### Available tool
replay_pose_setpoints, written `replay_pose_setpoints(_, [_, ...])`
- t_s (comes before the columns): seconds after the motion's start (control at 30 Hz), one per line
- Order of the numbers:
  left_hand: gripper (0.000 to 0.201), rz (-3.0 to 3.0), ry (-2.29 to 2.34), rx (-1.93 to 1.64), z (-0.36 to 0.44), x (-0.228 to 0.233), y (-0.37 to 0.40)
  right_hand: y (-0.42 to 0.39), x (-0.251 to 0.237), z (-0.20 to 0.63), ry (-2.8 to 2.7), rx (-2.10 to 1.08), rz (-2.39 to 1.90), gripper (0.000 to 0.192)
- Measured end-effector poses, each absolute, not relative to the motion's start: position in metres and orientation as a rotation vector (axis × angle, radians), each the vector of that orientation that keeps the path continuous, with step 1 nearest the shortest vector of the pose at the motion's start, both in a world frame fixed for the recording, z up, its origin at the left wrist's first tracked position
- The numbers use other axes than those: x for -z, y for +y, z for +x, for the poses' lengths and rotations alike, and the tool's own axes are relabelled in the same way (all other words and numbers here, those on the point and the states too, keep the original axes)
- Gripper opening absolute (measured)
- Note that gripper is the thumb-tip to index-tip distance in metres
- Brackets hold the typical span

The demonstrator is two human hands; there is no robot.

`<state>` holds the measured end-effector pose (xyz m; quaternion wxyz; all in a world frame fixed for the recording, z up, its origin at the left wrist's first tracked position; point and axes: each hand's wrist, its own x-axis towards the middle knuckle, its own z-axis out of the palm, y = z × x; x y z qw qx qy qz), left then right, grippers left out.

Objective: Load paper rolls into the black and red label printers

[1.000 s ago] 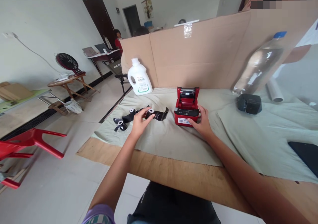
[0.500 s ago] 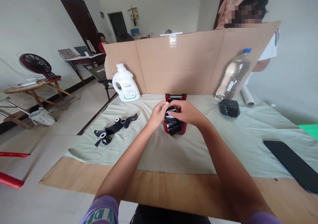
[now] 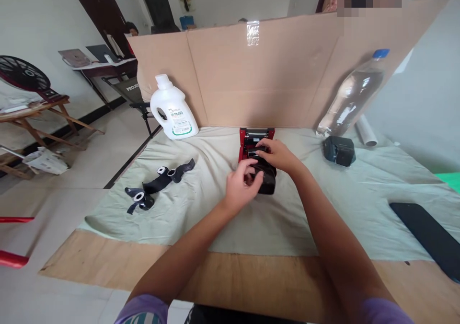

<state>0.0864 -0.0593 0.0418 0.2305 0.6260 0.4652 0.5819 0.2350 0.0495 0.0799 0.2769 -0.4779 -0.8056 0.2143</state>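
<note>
Now the left hand [image 3: 241, 186] has dropped below the red printer [image 3: 256, 141].

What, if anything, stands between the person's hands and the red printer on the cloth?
Nothing visible does. Both the left hand and right hand are already at the red printer, handling black ribbon draped over its front.

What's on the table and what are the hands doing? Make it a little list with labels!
left hand: grips black ribbon in front of the printer
right hand: on the ribbon over the open red printer
spare ribbon rolls: lying on the cloth, left
white jug: upright by the cardboard wall
clear bottle: leaning, right
</note>
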Motion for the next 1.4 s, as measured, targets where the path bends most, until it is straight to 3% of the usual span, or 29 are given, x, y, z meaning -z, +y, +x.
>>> replay_pose_setpoints(0.2, [0.012, 1.691, 1.229, -1.557, 0.114, -0.028, -0.085, 0.051, -0.068, 0.229, -2.249, -0.476, -1.449, 0.018])
replay_pose_setpoints(0.43, [0.016, 1.332, 1.087, -1.504, 0.132, -0.009, -0.093, 0.063, -0.056, 0.226, -2.127, -0.543, -1.389, 0.020])
replay_pose_setpoints(0.73, [0.026, 1.201, 1.042, -1.491, 0.127, -0.003, -0.084, 0.062, -0.055, 0.217, -2.173, -0.389, -1.577, 0.014])
replay_pose_setpoints(0.9, [0.036, 1.181, 1.045, -1.476, 0.125, -0.003, -0.082, 0.065, -0.076, 0.244, -2.131, -0.683, -1.475, 0.024])
replay_pose_setpoints(1.07, [0.036, 1.358, 1.043, -1.459, 0.121, -0.004, -0.089, 0.077, -0.077, 0.265, -1.720, -0.604, -1.359, 0.042])
replay_pose_setpoints(1.17, [0.035, 1.501, 1.052, -1.471, 0.118, -0.004, -0.092, 0.082, -0.064, 0.256, -1.588, -0.760, -1.177, 0.054])
replay_pose_setpoints(1.3, [0.031, 1.694, 1.223, -1.526, 0.104, -0.008, -0.088, 0.081, -0.056, 0.243, -1.502, -0.901, -1.121, 0.052])
replay_pose_setpoints(1.4, [0.043, 2.184, 1.454, -1.343, 0.088, -0.014, -0.079, 0.078, -0.055, 0.240, -1.443, -0.883, -1.168, 0.046])
